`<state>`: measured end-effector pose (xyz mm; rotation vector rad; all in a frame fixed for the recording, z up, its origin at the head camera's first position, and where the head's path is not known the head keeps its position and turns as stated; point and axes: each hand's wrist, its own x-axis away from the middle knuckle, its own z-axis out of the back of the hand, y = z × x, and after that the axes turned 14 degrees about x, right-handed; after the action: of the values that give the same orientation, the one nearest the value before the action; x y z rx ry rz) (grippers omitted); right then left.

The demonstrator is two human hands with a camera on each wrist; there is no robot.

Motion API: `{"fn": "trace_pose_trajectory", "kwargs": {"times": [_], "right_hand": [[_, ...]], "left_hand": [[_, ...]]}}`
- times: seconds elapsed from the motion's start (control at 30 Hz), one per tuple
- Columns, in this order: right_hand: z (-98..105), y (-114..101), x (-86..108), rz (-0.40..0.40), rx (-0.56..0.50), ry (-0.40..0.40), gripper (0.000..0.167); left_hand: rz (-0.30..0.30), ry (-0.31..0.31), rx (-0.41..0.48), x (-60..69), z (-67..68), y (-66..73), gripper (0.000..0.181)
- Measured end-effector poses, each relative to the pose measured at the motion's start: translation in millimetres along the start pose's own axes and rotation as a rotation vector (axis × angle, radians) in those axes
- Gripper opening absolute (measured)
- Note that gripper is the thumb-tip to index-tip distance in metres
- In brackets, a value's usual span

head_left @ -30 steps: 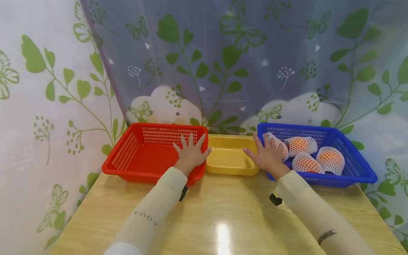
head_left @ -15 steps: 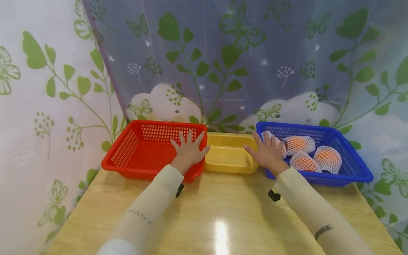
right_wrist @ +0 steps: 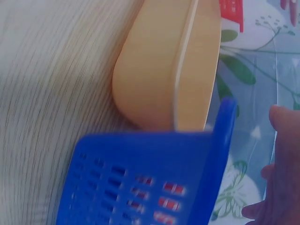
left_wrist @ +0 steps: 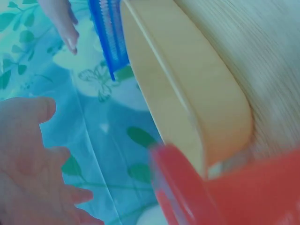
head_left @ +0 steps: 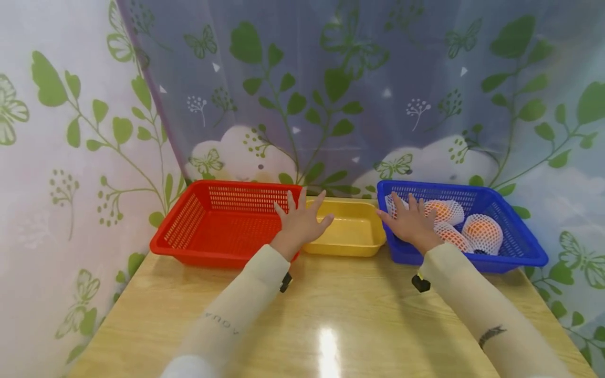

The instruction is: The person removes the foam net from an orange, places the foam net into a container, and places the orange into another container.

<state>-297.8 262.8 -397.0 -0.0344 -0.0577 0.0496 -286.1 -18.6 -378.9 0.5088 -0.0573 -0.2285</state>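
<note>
Nearest me is the wooden table (head_left: 350,310). Over it, the left hand (head_left: 301,226) hovers between the red basket (head_left: 212,256) and the yellow tray (head_left: 354,229), fingers spread, grasping nothing. The right hand (head_left: 411,223), equally unclenched and loaded with nothing, hangs above the blue basket (head_left: 512,261), where the netted fruits (head_left: 482,233) lie. I'd call this a reach, before any grasp; picking one up would call for lowering and curling the fingers. Beyond stands a leafy curtain (head_left: 331,136).
</note>
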Motion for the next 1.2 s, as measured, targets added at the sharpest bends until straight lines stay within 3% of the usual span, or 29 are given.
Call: {"fn": "trace_pose_trajectory", "kwargs": {"times": [0.33,0.67,0.9,1.2], "right_hand": [[3.4,31.8,0.4,-0.07,-0.005,-0.05,0.088],[4.1,55.7,2.9,-0.137,-0.08,-0.127,0.093],[7.1,67.2,7.5,-0.209,-0.064,-0.207,0.108],[3.5,85.3,14.1,-0.233,-0.04,-0.298,0.116]], "left_hand": [[-0.033,-0.025,-0.021,-4.4,-20.3,43.4,0.068],[-0.033,-0.094,0.039,-6.5,-52.2,55.4,0.071],[-0.099,-0.09,0.051,-11.1,-74.5,75.0,0.072],[-0.181,-0.149,0.039,-13.8,-102.4,92.5,0.066]]}}
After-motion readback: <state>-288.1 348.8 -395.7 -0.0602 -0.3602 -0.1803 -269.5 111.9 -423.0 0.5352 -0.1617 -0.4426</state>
